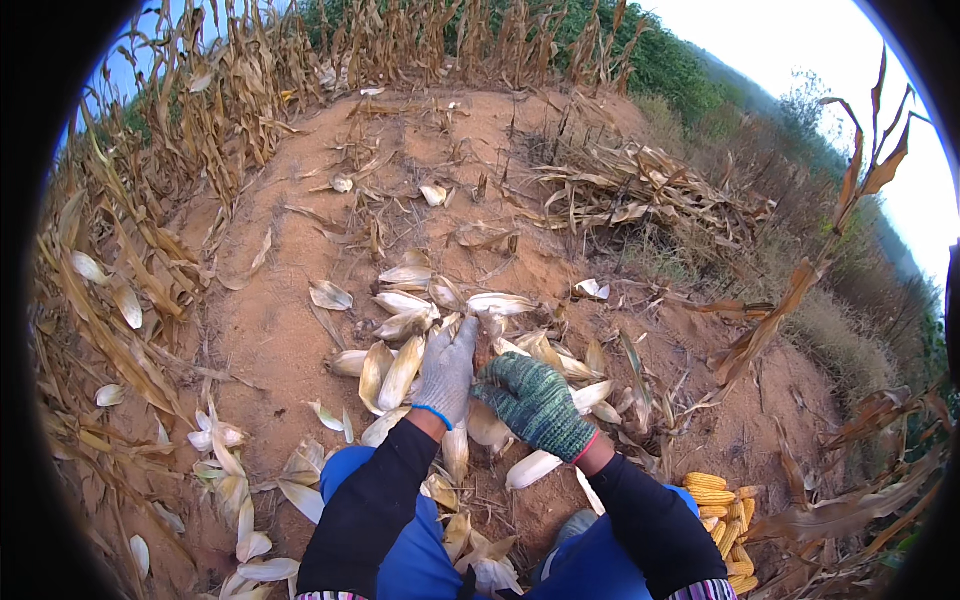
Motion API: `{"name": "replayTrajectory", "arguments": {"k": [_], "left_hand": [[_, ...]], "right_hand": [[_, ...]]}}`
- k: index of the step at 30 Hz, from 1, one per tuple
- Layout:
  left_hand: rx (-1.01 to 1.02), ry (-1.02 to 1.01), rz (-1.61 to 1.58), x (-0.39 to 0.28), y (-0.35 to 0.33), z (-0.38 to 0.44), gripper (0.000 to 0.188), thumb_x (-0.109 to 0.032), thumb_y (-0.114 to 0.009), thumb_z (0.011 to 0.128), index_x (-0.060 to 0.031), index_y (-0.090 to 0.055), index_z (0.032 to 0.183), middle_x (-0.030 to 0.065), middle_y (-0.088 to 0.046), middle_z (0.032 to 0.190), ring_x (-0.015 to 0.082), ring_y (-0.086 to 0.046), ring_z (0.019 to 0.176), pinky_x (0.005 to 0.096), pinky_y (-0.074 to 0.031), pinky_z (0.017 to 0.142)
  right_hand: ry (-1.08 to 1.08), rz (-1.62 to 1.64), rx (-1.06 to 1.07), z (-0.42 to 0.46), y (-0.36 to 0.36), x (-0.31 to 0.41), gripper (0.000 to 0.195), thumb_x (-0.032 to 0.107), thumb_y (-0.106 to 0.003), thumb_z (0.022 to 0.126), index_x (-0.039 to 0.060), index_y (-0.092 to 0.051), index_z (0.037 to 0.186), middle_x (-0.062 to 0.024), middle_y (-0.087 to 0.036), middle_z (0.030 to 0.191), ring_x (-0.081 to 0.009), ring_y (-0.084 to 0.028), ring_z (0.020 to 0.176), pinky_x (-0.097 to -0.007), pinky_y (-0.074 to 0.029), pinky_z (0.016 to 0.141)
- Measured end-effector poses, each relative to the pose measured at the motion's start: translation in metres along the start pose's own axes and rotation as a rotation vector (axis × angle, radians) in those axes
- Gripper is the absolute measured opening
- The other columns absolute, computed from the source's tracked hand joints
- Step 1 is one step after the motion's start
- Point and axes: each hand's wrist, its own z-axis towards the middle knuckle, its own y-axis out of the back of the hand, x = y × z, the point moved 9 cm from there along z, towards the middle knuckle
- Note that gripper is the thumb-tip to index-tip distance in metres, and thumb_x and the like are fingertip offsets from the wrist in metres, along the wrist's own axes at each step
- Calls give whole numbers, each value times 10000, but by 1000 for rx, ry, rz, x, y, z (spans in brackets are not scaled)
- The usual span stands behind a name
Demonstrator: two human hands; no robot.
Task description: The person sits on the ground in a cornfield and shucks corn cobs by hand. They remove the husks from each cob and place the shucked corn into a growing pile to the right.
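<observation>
My left hand (pixel 448 367), in a pale grey knit glove with a blue cuff, reaches over a heap of corn ears in dry husks (pixel 403 373). Its fingertips point away from me among the ears, near a pale husked ear (pixel 501 304). Close beside it, my right hand (pixel 536 401) wears a green patterned knit glove with a red cuff. The right fingers curl inward toward the left palm, above a loose husk (pixel 487 426). The hands themselves hide what lies between them, so any grip is unclear. Another ear in its husk (pixel 534 469) lies below the right wrist.
Bare yellow corn cobs (pixel 724 517) are piled by my right knee. Peeled husks (pixel 232 495) litter the reddish soil (pixel 262 322) at left. Dry standing corn stalks (pixel 210 127) line the left and far side. Cut stalks (pixel 652 187) lie heaped at upper right.
</observation>
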Motion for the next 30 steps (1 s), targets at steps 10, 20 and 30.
{"name": "replayTrajectory", "arguments": {"k": [10,20,30], "left_hand": [[-302,121,137,156,201,92,396,-119,-746,688,-17,-622,1049,221,-654,970,345,-633,952,376,-525,789],[-463,193,-448,70,135,28,394,-318,-662,842,39,-608,1000,152,-637,918,272,-598,826,367,-479,732],[2,323,-882,54,21,12,321,-305,-430,1000,-49,-563,1140,84,-625,1036,221,-616,948,391,-510,879]], "right_hand": [[207,-49,846,-107,-88,39,171,253,-633,785,115,-655,882,-133,-647,792,-322,-638,749,-433,-502,699],[-67,-49,1116,-155,-64,-4,570,471,-630,827,113,-556,1265,-160,-632,1101,-317,-621,968,-394,-489,852],[-366,-11,125,-57,-21,-31,737,390,-686,818,6,-384,1370,-216,-515,1293,-339,-505,1205,-392,-410,1003]]}}
